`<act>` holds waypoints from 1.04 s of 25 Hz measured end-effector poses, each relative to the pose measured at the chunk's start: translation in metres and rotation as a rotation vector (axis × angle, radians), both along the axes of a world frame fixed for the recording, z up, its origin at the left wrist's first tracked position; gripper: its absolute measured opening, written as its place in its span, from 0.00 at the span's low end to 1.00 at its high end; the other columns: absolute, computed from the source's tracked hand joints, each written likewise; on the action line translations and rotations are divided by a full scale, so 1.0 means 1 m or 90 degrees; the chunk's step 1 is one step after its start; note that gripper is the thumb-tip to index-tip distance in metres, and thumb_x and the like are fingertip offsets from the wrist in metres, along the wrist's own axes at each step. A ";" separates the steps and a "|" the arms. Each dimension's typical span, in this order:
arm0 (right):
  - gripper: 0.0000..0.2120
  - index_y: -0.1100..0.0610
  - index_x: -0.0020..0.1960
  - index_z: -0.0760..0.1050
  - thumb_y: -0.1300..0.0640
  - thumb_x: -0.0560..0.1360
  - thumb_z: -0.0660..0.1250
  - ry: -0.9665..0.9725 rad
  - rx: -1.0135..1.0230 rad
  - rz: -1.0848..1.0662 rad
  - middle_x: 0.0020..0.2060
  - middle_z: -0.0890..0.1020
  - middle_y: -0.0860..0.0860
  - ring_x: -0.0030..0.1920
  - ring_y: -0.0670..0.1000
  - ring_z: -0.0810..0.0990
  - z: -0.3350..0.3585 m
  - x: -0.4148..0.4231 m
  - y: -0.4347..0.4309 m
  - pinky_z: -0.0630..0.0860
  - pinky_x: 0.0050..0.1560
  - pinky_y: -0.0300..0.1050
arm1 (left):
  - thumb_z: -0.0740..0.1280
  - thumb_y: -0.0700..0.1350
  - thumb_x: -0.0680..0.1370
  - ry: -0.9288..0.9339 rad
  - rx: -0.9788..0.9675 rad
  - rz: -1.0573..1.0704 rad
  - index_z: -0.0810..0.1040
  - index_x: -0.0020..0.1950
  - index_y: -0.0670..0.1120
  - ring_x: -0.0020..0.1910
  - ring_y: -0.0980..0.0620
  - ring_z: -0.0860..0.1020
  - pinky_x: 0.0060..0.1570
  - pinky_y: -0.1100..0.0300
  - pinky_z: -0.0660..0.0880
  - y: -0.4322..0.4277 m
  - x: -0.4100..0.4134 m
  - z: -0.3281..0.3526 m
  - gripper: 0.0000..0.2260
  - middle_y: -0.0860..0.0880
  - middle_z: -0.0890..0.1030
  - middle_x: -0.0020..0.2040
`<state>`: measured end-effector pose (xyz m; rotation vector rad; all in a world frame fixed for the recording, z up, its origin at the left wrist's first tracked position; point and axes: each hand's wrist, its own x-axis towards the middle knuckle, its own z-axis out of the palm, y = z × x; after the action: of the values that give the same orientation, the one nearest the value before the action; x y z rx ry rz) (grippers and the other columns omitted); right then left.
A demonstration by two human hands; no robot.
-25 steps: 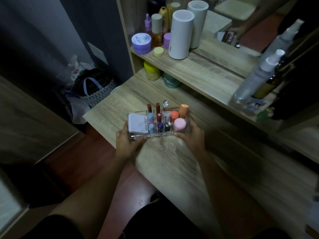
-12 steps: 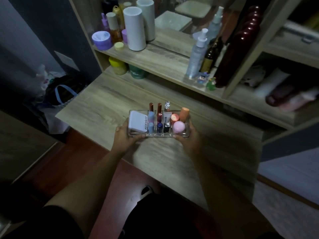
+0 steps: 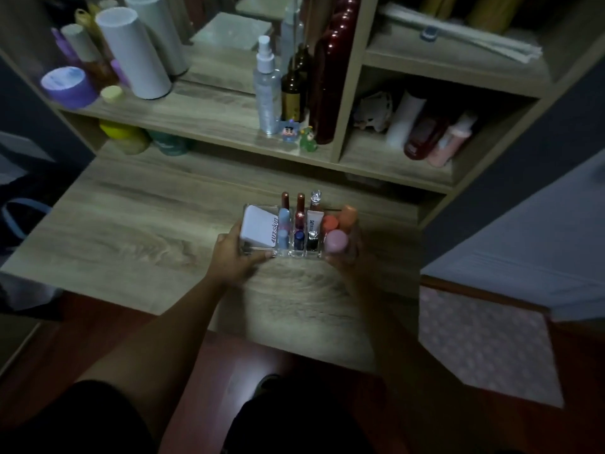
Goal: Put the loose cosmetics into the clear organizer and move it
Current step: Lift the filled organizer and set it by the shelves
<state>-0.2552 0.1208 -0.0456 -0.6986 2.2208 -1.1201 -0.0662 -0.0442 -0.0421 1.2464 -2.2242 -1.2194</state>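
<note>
Bare tabletop (image 3: 137, 224) lies open left of the organizer (image 3: 299, 253); beyond it, the shelf edge (image 3: 229, 139) and bottles (image 3: 268, 93) block passage.

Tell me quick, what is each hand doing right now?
Left hand: closed on the left end of the clear organizer.
Right hand: closed on its right end.

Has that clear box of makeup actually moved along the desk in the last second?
Yes. The clear organizer, held by the left hand and right hand, has gone rightward along the desk, away from its left edge.
</note>
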 end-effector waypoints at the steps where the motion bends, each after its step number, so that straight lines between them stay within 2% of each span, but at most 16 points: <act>1: 0.32 0.57 0.69 0.67 0.54 0.69 0.74 0.009 -0.012 -0.008 0.60 0.79 0.58 0.60 0.58 0.77 -0.002 -0.003 0.000 0.73 0.61 0.53 | 0.76 0.54 0.63 -0.002 0.007 -0.007 0.65 0.72 0.49 0.56 0.44 0.78 0.56 0.50 0.77 -0.001 -0.004 0.000 0.40 0.41 0.80 0.58; 3: 0.30 0.55 0.67 0.68 0.49 0.69 0.73 -0.018 0.025 -0.020 0.59 0.79 0.57 0.58 0.58 0.78 -0.005 -0.009 0.006 0.74 0.58 0.51 | 0.78 0.52 0.64 0.018 0.011 -0.029 0.67 0.71 0.48 0.55 0.48 0.78 0.52 0.58 0.77 -0.004 -0.013 0.000 0.38 0.44 0.81 0.58; 5: 0.28 0.57 0.66 0.70 0.52 0.69 0.74 -0.012 -0.002 -0.054 0.57 0.81 0.58 0.57 0.59 0.79 -0.009 -0.010 0.006 0.74 0.57 0.51 | 0.78 0.48 0.66 0.043 0.007 -0.051 0.68 0.70 0.49 0.52 0.53 0.77 0.46 0.67 0.73 -0.008 -0.021 0.000 0.35 0.49 0.80 0.56; 8: 0.29 0.58 0.67 0.70 0.54 0.69 0.75 -0.011 -0.004 -0.084 0.56 0.81 0.59 0.55 0.59 0.79 -0.010 -0.005 -0.001 0.75 0.59 0.55 | 0.79 0.44 0.66 0.057 0.022 -0.071 0.68 0.70 0.49 0.53 0.53 0.77 0.51 0.61 0.74 -0.017 -0.027 -0.001 0.35 0.52 0.79 0.55; 11: 0.28 0.57 0.65 0.71 0.54 0.68 0.75 -0.017 -0.024 -0.117 0.56 0.81 0.57 0.56 0.57 0.79 -0.018 -0.006 0.000 0.74 0.58 0.51 | 0.78 0.43 0.66 0.040 0.032 -0.086 0.67 0.70 0.48 0.54 0.53 0.77 0.53 0.59 0.74 -0.023 -0.031 -0.006 0.36 0.47 0.80 0.58; 14: 0.27 0.56 0.64 0.72 0.47 0.69 0.72 -0.028 0.027 -0.101 0.55 0.82 0.56 0.56 0.57 0.79 -0.021 -0.010 0.002 0.75 0.56 0.47 | 0.78 0.43 0.66 0.030 0.041 -0.090 0.67 0.70 0.48 0.54 0.53 0.77 0.49 0.65 0.73 -0.028 -0.037 -0.011 0.35 0.45 0.80 0.60; 17: 0.28 0.56 0.68 0.68 0.53 0.70 0.72 -0.022 -0.006 -0.124 0.59 0.80 0.57 0.58 0.57 0.77 -0.026 -0.013 0.000 0.73 0.61 0.51 | 0.78 0.43 0.66 0.022 0.037 -0.102 0.66 0.70 0.48 0.55 0.54 0.76 0.44 0.74 0.69 -0.031 -0.043 -0.015 0.36 0.45 0.79 0.61; 19: 0.30 0.55 0.69 0.67 0.55 0.70 0.73 -0.003 -0.010 -0.132 0.59 0.80 0.57 0.59 0.57 0.77 -0.027 -0.014 -0.001 0.71 0.59 0.47 | 0.78 0.44 0.66 0.023 0.033 -0.109 0.65 0.71 0.49 0.54 0.55 0.75 0.46 0.73 0.70 -0.033 -0.045 -0.016 0.36 0.45 0.79 0.61; 23: 0.32 0.54 0.70 0.66 0.53 0.69 0.73 0.010 0.003 -0.135 0.59 0.79 0.55 0.58 0.53 0.76 -0.030 -0.022 -0.003 0.68 0.53 0.41 | 0.78 0.45 0.66 0.016 0.038 -0.111 0.65 0.72 0.48 0.58 0.51 0.75 0.54 0.57 0.73 -0.038 -0.048 -0.016 0.37 0.44 0.78 0.62; 26: 0.34 0.55 0.71 0.64 0.54 0.69 0.74 0.002 -0.015 -0.122 0.63 0.77 0.57 0.61 0.57 0.75 -0.028 -0.024 -0.005 0.69 0.57 0.44 | 0.78 0.46 0.67 0.010 0.047 -0.112 0.63 0.73 0.47 0.60 0.47 0.75 0.55 0.55 0.73 -0.040 -0.051 -0.016 0.38 0.43 0.77 0.64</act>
<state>-0.2792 0.1159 -0.0738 -0.5050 2.3184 -1.2402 -0.1169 -0.0844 -0.0584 1.0825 -2.3371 -1.3825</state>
